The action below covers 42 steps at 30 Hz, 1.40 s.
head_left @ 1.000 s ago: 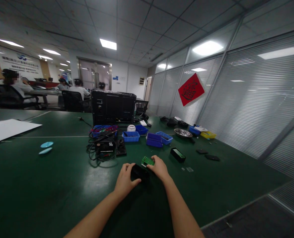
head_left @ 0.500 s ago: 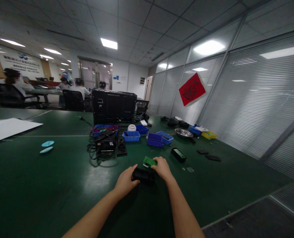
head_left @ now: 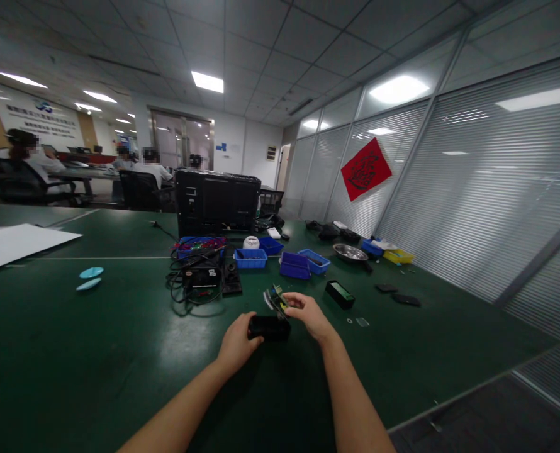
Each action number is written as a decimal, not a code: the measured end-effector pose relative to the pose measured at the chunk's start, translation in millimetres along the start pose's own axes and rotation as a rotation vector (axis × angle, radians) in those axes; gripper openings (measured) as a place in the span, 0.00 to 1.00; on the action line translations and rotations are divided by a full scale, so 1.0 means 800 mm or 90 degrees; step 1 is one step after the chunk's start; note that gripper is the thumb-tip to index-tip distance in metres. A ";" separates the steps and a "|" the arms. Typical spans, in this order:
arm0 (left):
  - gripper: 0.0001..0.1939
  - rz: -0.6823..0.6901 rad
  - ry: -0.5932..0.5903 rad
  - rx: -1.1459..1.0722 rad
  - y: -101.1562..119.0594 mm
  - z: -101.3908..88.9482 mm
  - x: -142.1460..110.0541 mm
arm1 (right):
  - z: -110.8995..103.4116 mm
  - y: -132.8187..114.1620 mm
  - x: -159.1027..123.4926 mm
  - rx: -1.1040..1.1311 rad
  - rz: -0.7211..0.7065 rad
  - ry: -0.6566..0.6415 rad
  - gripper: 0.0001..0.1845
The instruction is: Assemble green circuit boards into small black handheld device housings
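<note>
My left hand (head_left: 238,340) is closed on the left end of a black plastic housing (head_left: 271,328) that sits low over the green table. In my right hand (head_left: 307,314) is a green circuit board (head_left: 277,296), tilted on edge just above the housing's far side. Its parts and a pale piece on its left show, but the fingers cover its right edge. To the right of that hand stands another black housing (head_left: 340,294) with a green board in its top. A small ring (head_left: 350,321) and a clear plate (head_left: 362,322) lie nearby.
Blue bins (head_left: 295,265) and a baseball (head_left: 250,243) stand beyond my hands. Tangled cables and a black box (head_left: 203,277) are at the left, before a large black case (head_left: 218,202). A metal bowl (head_left: 350,253) and flat black pieces (head_left: 406,300) lie right. People sit far left.
My right hand has turned the circuit board from nearly flat to steeply tilted and brought it slightly left. The housing in my left hand has shifted slightly left and up.
</note>
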<state>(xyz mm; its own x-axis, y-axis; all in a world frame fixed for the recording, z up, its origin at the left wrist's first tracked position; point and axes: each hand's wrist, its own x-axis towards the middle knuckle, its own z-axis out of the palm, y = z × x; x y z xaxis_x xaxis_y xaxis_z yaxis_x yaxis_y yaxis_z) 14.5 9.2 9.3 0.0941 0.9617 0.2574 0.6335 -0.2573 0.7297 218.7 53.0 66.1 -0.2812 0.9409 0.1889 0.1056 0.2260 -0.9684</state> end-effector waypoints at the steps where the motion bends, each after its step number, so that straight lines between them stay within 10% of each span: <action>1: 0.27 -0.001 -0.001 0.000 0.001 0.000 0.000 | 0.000 -0.001 -0.001 -0.028 -0.002 -0.020 0.23; 22: 0.26 0.002 -0.002 -0.003 0.000 0.000 0.001 | 0.012 -0.015 -0.006 -0.333 -0.020 -0.112 0.19; 42: 0.28 -0.005 0.005 -0.005 -0.003 0.003 0.000 | 0.013 -0.005 -0.005 -0.322 0.003 -0.161 0.23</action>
<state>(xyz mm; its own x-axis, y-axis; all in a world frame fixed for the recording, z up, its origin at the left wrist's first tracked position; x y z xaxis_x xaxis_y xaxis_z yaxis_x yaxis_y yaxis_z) 15.1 10.0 5.8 0.0839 0.9628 0.2569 0.6286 -0.2512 0.7360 209.7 45.6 67.3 -0.4937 0.8660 0.0798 0.5337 0.3742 -0.7584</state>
